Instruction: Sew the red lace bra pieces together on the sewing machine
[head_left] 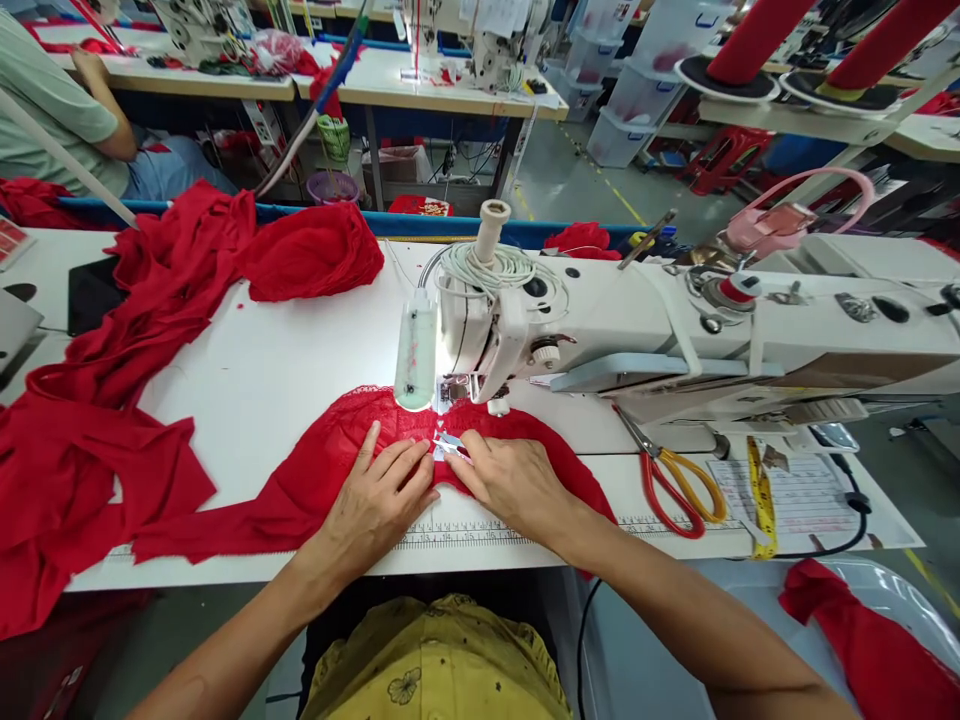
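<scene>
Two bare hands are laid on a piece of red lace fabric [330, 470] spread flat on the white sewing table [285, 370], directly in front of the needle area of a white sewing machine [675, 340]. The left hand [379, 495] is pressed palm down on the lace with its fingers stretched out and slightly spread, nothing being gripped. The right hand [510, 480] is also rested on the lace, just beside the left one, and a small pair of thread snips [450, 444] is pinched between its thumb and forefinger, the tips being pointed toward the left hand's fingertips. The lace is placed partly under the machine's head, below a pale lamp [415, 355] fixed to the machine, and its near edge is laid over a printed ruler strip [465, 535] along the table's front. A large heap of red cloth [112, 400] is piled on the left part of the table, well apart from the hands. Scissors with orange and red handles [675, 480] and a yellow measuring tape [761, 495] are seen to the right of the hands, near the machine's base. At the far left, another person's arm in a light green sleeve [45, 100] is visible at a neighbouring table.
</scene>
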